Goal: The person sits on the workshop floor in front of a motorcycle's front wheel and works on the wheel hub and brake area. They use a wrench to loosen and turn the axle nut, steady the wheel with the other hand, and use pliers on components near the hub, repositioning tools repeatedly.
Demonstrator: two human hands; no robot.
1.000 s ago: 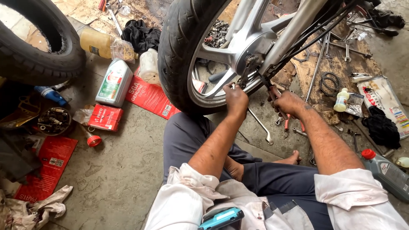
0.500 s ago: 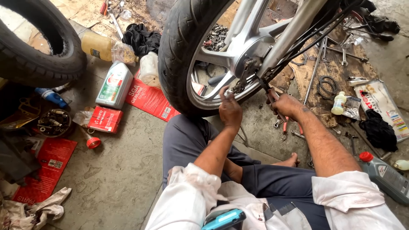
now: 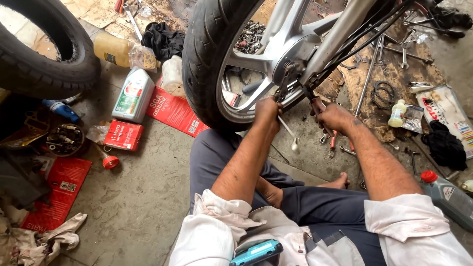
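A: Concrete workshop floor [image 3: 143, 197], oil-stained and littered. Item one?

B: Motorcycle wheel [image 3: 221, 59], silver spokes, black tyre, standing upright just ahead of the seated person. Its hub [image 3: 290, 54] lies up and forward of both hands, at the foot of the fork leg [image 3: 340, 34], which slants up to the right.

A: Hands?

B: Left hand [image 3: 267, 109], fist closed round a spanner [image 3: 288, 130]. The tool's long axis runs from the hub down toward the person, free end hanging below the fist. Right hand [image 3: 334, 117], closed on red-handled pliers [image 3: 318, 104], nose pointing up-left at the same fitting. Both sit just beneath the hub; the left is slightly nearer.

A: Surroundings, working outward?

B: Loose spanners [image 3: 340, 143] on the ground under the right hand. Red flat packet [image 3: 175, 111] partly under the tyre, white oil bottle [image 3: 132, 96] beside it, small red box [image 3: 123, 134] nearer. Spare tyre [image 3: 44, 64] far left. Small pale bottle [image 3: 397, 113] and grey oil bottle with red cap [image 3: 446, 194] on the right. Rags [image 3: 44, 241] at bottom left.
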